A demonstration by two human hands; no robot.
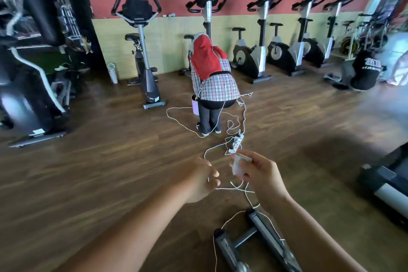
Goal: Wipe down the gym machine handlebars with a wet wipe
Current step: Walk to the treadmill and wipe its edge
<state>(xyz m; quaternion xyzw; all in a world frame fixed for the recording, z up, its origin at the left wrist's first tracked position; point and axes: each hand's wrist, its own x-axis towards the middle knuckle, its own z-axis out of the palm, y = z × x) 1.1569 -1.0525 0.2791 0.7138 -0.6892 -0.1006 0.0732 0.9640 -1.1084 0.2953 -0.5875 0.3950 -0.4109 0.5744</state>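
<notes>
Fingers of the right hand (262,174) pinched a small white wipe packet (239,164); just left of that grip, the left hand (199,180) hung loosely curled, empty. Exercise bike handlebars (136,4) stood far beyond.

**Wood floor, cords everywhere**

Dark wood-plank floor (99,172) underfoot. A white power strip (236,144) lies mid-floor, thin white cords (183,121) looping out around it. Beyond it, exercise bikes (254,51) stand along the wall; nearer than it, a grey machine base (260,240).
</notes>
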